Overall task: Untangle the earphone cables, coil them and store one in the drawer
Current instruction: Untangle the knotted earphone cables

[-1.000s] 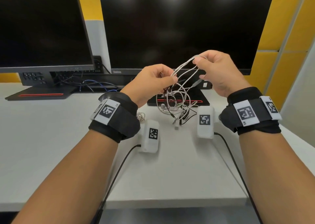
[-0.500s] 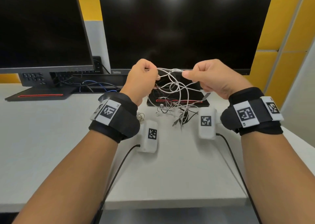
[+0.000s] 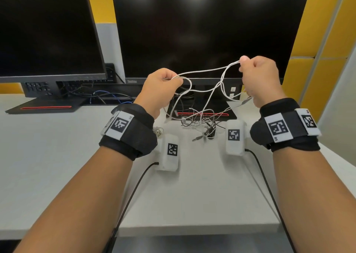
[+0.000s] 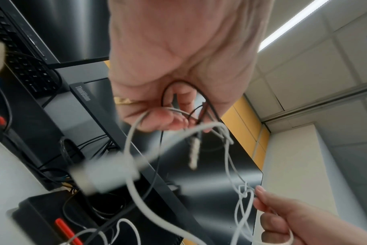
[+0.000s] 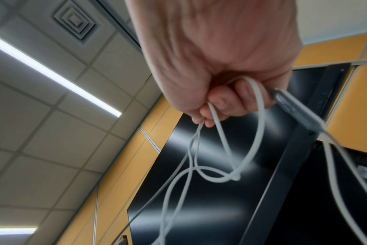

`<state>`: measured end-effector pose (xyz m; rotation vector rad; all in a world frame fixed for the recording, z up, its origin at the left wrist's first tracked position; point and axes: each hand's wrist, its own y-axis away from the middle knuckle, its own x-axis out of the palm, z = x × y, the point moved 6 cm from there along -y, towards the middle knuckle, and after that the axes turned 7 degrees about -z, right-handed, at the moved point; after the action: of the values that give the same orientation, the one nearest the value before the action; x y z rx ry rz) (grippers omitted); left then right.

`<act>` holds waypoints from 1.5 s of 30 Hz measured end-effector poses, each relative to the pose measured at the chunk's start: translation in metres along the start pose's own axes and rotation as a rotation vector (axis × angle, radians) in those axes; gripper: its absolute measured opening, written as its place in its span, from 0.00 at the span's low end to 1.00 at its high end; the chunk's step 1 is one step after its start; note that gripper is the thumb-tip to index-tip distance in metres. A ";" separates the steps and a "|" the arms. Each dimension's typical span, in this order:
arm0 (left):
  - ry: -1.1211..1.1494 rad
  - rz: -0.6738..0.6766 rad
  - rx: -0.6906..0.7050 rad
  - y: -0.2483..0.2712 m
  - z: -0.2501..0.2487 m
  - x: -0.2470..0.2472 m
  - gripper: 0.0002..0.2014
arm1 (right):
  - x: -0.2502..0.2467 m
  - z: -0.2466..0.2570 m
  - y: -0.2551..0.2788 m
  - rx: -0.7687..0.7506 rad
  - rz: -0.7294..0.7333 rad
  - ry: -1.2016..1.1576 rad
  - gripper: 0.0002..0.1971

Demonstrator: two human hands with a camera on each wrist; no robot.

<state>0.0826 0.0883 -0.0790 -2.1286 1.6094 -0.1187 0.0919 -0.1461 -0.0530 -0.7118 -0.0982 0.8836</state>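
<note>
Both hands hold a tangle of white earphone cable [image 3: 204, 71] in the air above the desk. My left hand [image 3: 163, 87] grips a loop of white cable [image 4: 178, 132] together with a thin black cable [image 4: 207, 102]. Higher and to the right, my right hand [image 3: 258, 75] pinches the white cable [image 5: 218, 132] between thumb and fingers, with a grey inline piece [image 5: 298, 114] beside the fist. A strand stretches between the two hands. The rest of the mixed black and white cables [image 3: 204, 121] lies in a heap on the desk below. No drawer is in view.
Two dark monitors [image 3: 202, 31] stand at the back of the white desk [image 3: 57, 156], their bases behind the cable heap. Two white tagged boxes [image 3: 169, 152] [image 3: 234, 137] with black leads sit near my wrists. The desk's front edge [image 3: 192, 229] is close.
My hands have moved apart. The right hand rose and went right, pulling the white cable out into a long strand; the left hand kept its grip near the same spot.
</note>
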 end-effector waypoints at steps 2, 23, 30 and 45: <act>-0.046 0.087 -0.066 0.003 0.001 0.007 0.12 | 0.001 -0.001 0.000 0.056 -0.007 -0.058 0.14; 0.128 0.153 -0.013 0.009 -0.005 0.013 0.14 | 0.014 0.006 0.011 -0.018 0.195 0.101 0.12; 0.095 0.160 0.042 0.011 -0.006 0.013 0.11 | 0.043 0.030 0.039 -0.097 0.637 -0.093 0.14; 0.053 0.173 0.075 0.008 -0.005 0.013 0.05 | 0.038 0.020 0.033 0.034 0.630 -0.251 0.21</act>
<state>0.0783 0.0727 -0.0805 -1.9361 1.7832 -0.1776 0.0871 -0.0934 -0.0649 -0.6022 -0.0827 1.5745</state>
